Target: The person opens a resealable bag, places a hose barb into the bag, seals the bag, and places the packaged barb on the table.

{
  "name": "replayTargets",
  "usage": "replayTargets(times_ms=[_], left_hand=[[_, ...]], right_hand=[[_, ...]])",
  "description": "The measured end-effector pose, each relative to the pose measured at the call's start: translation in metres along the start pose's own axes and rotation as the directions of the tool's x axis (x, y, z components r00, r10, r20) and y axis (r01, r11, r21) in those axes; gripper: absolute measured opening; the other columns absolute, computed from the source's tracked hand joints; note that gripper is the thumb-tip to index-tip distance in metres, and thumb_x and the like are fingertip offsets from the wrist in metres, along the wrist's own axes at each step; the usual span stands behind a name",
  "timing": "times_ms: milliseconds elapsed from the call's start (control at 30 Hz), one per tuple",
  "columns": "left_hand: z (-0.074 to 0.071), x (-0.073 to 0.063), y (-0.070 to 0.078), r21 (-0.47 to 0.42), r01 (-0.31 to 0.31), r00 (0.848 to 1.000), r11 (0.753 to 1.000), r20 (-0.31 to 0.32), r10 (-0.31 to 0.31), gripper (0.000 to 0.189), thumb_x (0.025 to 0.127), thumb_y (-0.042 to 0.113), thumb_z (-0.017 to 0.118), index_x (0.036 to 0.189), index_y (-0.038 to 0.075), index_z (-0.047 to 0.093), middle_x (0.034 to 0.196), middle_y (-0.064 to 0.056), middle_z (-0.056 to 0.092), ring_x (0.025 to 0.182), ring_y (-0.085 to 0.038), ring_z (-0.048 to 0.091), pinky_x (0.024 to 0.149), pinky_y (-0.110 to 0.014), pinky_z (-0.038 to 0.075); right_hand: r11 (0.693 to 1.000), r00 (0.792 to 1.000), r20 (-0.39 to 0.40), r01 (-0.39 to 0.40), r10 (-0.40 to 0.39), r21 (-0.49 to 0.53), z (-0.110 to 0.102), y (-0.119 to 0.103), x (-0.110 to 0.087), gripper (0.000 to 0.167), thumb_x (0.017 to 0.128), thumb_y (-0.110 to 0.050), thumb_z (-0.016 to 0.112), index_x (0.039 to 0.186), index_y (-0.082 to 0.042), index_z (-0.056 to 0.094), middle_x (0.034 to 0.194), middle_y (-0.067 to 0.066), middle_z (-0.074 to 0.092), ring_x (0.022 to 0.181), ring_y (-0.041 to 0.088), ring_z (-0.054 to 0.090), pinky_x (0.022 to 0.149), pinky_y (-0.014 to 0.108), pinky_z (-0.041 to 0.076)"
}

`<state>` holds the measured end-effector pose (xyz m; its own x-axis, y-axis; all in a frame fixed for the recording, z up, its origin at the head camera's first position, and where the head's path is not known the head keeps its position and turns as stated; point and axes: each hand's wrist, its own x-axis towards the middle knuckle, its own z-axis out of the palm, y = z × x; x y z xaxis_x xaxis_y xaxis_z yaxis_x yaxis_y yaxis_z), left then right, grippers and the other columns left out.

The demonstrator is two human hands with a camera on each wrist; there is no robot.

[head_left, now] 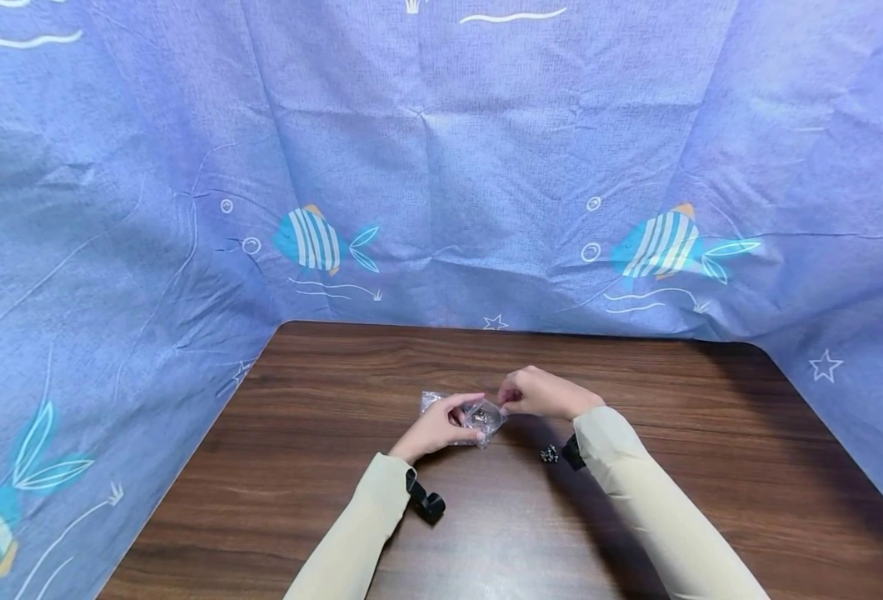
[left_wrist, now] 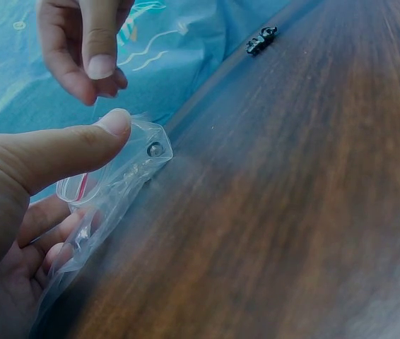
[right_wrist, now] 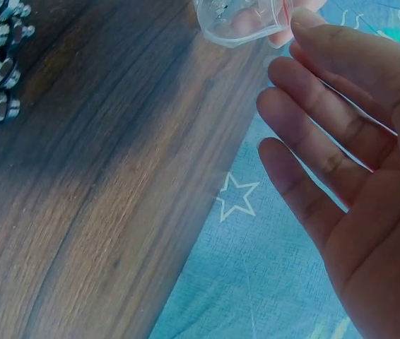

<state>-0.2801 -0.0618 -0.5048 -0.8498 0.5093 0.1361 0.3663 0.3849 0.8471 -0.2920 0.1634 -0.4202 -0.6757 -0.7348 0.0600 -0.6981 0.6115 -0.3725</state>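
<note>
My left hand point(head_left: 441, 425) holds a small clear zip bag point(left_wrist: 133, 159) with a red stripe, thumb on one side and fingers on the other. The bag's mouth gapes wide, and a few small shiny metal pieces point(left_wrist: 155, 149) show through the plastic. Over by the mouth hovers my right hand point(head_left: 542, 393), its fingertips right at the bag's edge. In the right wrist view its fingers point(right_wrist: 292, 159) are loosely bent, with no piece visible between them. Small bolts with nuts point(right_wrist: 2, 70) lie in a pile on the table, below the right wrist.
Both hands work over a dark wood-grain table point(head_left: 321, 500). More clear plastic point(head_left: 431, 401) shows behind the left hand. A blue fish-print cloth point(head_left: 486, 183) hangs along the table's back and sides. Black straps point(head_left: 425, 500) circle the wrists.
</note>
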Motion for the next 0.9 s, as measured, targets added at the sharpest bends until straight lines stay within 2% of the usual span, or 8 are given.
replayTargets(times_ms=[233,467,900], left_hand=[[0.000,0.002,0.000,-0.005,0.002,1.000,1.000,0.000,-0.002,0.062,0.079,0.017,0.080,0.135,0.009,0.056,0.082,-0.003,0.058,0.072,-0.006,0.050,0.065,-0.021,0.044],[0.000,0.002,0.000,-0.006,0.012,1.000,1.000,0.005,-0.012,0.062,0.079,0.020,0.080,0.135,0.011,0.056,0.083,-0.003,0.059,0.073,-0.007,0.051,0.065,-0.021,0.044],[0.000,0.003,-0.001,-0.011,0.027,1.000,1.000,0.006,-0.027,0.061,0.079,0.022,0.080,0.135,0.013,0.056,0.084,-0.004,0.060,0.074,-0.010,0.051,0.066,-0.022,0.044]], right_hand=[[0.999,0.999,0.025,-0.036,0.035,0.034,-0.004,0.004,-0.009,0.009,0.083,-0.015,0.073,0.087,-0.007,0.072,0.079,-0.003,0.069,0.068,0.001,0.057,0.065,0.019,0.050],[0.989,0.992,0.070,-0.108,0.101,0.097,-0.005,0.009,-0.022,0.009,0.083,-0.017,0.073,0.087,-0.009,0.072,0.078,-0.006,0.068,0.069,0.000,0.057,0.066,0.020,0.049],[0.967,0.975,0.078,-0.217,0.208,0.132,-0.003,0.021,-0.049,0.016,0.083,-0.022,0.074,0.092,-0.010,0.073,0.085,-0.008,0.069,0.076,0.002,0.059,0.071,0.023,0.049]])
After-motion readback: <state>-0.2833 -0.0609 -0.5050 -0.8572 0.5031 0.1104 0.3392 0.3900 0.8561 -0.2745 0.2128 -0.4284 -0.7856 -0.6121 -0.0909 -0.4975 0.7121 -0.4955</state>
